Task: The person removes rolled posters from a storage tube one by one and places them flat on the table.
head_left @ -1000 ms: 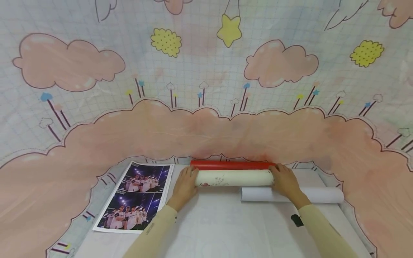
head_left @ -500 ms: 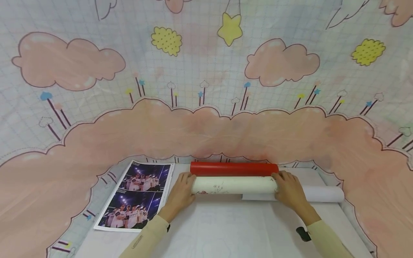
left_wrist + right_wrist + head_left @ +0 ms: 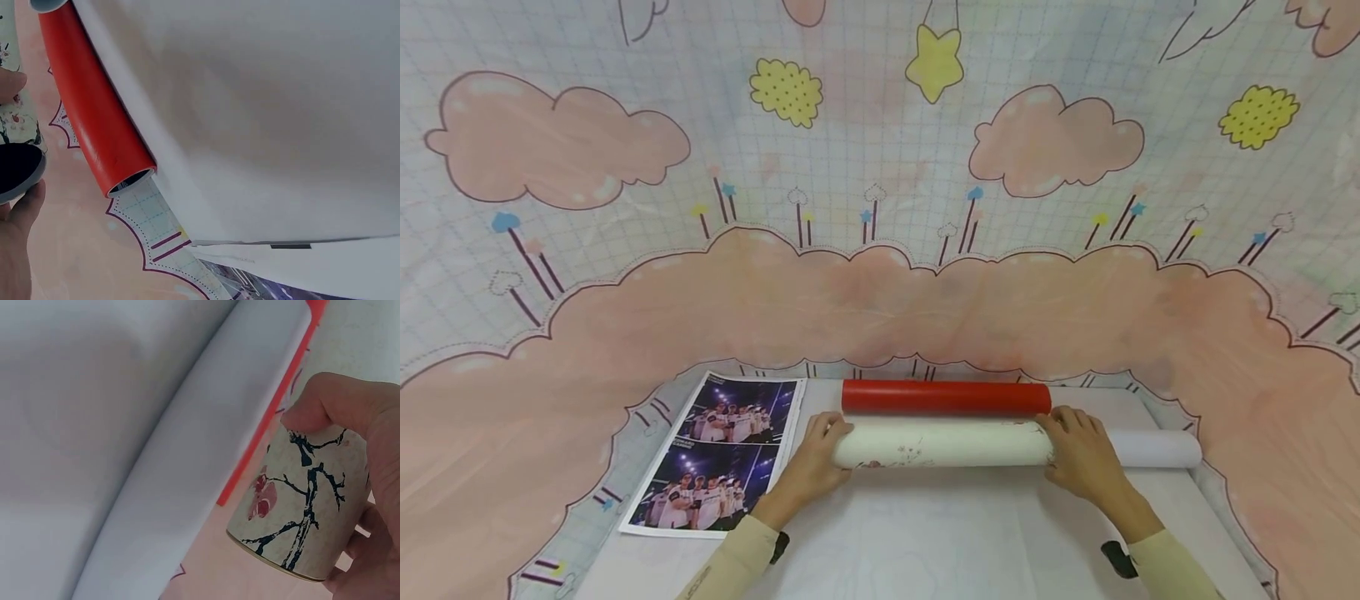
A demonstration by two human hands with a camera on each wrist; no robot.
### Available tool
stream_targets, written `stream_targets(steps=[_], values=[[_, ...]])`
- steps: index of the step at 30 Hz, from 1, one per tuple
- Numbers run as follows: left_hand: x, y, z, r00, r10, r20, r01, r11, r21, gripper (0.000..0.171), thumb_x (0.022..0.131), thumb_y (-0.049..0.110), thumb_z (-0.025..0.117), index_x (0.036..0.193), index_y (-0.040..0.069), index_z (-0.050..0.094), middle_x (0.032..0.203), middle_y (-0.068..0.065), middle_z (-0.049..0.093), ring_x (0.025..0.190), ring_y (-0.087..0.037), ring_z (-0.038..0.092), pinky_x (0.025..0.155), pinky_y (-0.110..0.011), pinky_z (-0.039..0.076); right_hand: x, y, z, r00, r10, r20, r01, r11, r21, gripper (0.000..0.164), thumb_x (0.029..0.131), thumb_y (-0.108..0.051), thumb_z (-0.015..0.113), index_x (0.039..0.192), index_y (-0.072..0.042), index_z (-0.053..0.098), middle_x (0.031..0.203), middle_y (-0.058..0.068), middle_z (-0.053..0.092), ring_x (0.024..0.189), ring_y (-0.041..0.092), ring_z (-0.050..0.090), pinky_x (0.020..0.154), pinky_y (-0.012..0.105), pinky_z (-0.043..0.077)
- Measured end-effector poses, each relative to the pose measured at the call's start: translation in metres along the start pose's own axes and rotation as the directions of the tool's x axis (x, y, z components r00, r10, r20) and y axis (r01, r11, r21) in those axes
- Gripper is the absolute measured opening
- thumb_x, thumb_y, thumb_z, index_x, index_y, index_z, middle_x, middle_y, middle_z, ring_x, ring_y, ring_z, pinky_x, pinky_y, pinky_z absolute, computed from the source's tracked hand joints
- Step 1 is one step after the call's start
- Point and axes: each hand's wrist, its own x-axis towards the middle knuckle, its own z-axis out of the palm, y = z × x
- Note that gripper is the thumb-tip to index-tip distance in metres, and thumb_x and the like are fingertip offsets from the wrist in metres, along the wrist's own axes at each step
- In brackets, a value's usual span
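A cream tube with a printed pattern of flowers and dark branches [image 3: 943,443] lies crosswise between my two hands in the head view. My left hand [image 3: 809,468] grips its left end, where the left wrist view shows a dark, hollow opening. At the other end my right hand [image 3: 1086,458] holds the tube; in the right wrist view the thumb lies over the branch print [image 3: 306,506] and fingers curl beneath. Just behind the cream tube, a red tube [image 3: 946,398] lies parallel to it, and its hollow end [image 3: 131,181] shows in the left wrist view.
On the white tabletop [image 3: 940,533], a white paper roll [image 3: 1157,450] lies at the right, partly hidden behind my right hand. A sheet with two group photos [image 3: 722,458] lies at the left. Behind the table hangs a cloud-patterned cloth [image 3: 880,308].
Both hands have brought the cream tube toward me, away from the red tube, which now shows more fully. The tube covers the left end of the white roll.
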Motion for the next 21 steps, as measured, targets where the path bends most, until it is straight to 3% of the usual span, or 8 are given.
stream_targets(steps=[6,13,21], values=[[-0.016,0.006,0.001,0.995,-0.044,0.085,0.043,0.999,0.012,0.072,0.056,0.008,0.092,0.119,0.010,0.058,0.123,-0.005,0.049,0.116,-0.024,0.046,0.098,-0.044,0.052,-0.017,-0.005,0.006,0.999,0.025,0.033,-0.025,1.000,0.004,0.068,0.057,-0.014,0.083,0.121,-0.012,0.062,0.115,0.014,0.060,0.110,0.039,0.056,0.095,0.064,0.042],[-0.037,0.009,0.005,0.990,-0.048,0.130,0.043,0.998,0.042,0.071,0.053,0.013,0.092,0.116,0.011,0.059,0.117,-0.003,0.052,0.110,-0.020,0.048,0.096,-0.041,0.053,-0.039,-0.012,0.020,0.996,0.025,0.084,-0.026,1.000,0.017,0.066,0.056,-0.015,0.083,0.120,-0.013,0.063,0.112,0.010,0.061,0.107,0.035,0.058,0.091,0.061,0.045],[-0.046,0.016,0.013,0.976,-0.072,0.206,0.064,0.997,0.044,0.071,0.050,0.011,0.087,0.115,0.014,0.058,0.112,0.002,0.052,0.104,-0.015,0.047,0.091,-0.036,0.053,-0.053,-0.013,0.029,0.987,0.048,0.153,-0.055,0.998,0.039,0.067,0.054,-0.013,0.084,0.118,-0.013,0.064,0.111,0.006,0.061,0.107,0.034,0.058,0.091,0.060,0.045]])
